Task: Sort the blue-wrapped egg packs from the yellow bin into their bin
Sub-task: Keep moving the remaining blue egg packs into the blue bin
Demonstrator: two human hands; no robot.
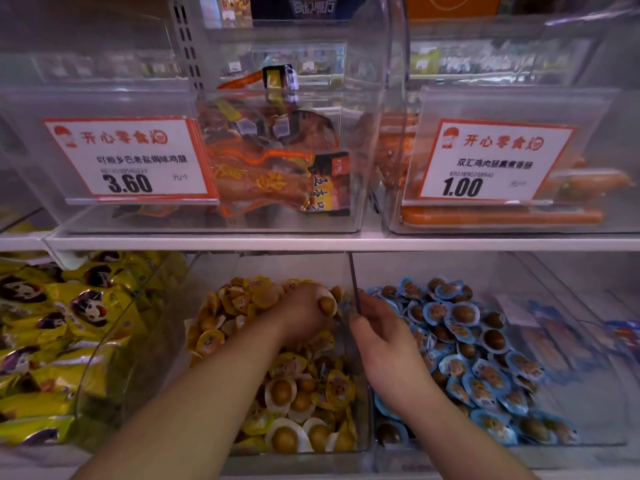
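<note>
**Lower shelf, egg-pack bins: hands at the divider**

- Left hand [304, 313]: reaches forward, back of hand up, deep in the yellow bin [294, 448]; fingers curled around one egg pack [326, 304] with a pale rim, wrapper colour not discernible.
- Right hand [379, 336]: forearm angled in from lower right, hand over the near-left part of the blue bin [588, 441], just beside the dark divider [355, 282]; fingers bent and bunched toward the thumb; whether they hold anything cannot be told.
- Blue-wrapped egg packs [485, 372]: heaped in the blue bin.
- Yellow-wrapped egg packs [301, 403]: heaped in the yellow bin.
- Upper shelf: price tag 3.60 [130, 157], price tag 1.00 [491, 161].
</note>
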